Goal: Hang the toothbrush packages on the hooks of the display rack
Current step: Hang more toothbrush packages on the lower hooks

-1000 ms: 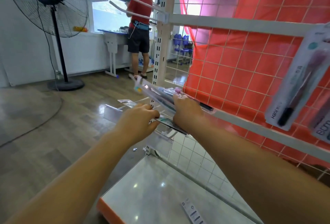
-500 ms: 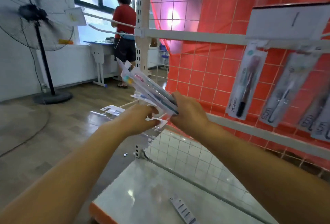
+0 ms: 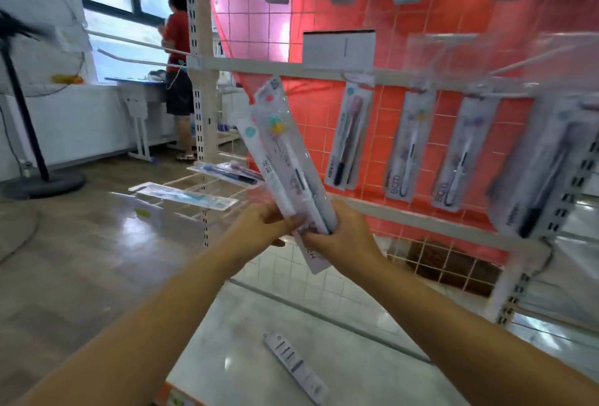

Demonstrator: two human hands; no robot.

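Both of our hands meet in the middle of the view on one bundle of toothbrush packages (image 3: 285, 162). Our left hand (image 3: 259, 230) comes in from the lower left, its fingers curled round the bundle's lower end from the left side. Our right hand (image 3: 340, 237) grips the same lower end from the right, thumb across the front, so the two hands nearly touch. The bundle stands tilted, its top leaning up and to the left, in front of the display rack (image 3: 291, 67) and below its white crossbar. How many packages are in the bundle we cannot tell; at least two show.

Going from the left: a standing fan (image 3: 19, 81) is at the far left edge, blurred. Beyond it a person in a red top (image 3: 176, 49) stands at a table under the window. Nearer to us, two packages (image 3: 184, 196) lie flat on low hooks that stick out to the left of the rack's upright post.

To the right of the bundle, hung packages (image 3: 348, 136) dangle in a row from the crossbar against the red mesh backing, with more on the row above. At the far right another hung one (image 3: 544, 162) is close to the camera and blurred.

Below our arms, a single package (image 3: 295, 366) lies flat on the white base shelf (image 3: 227, 341).
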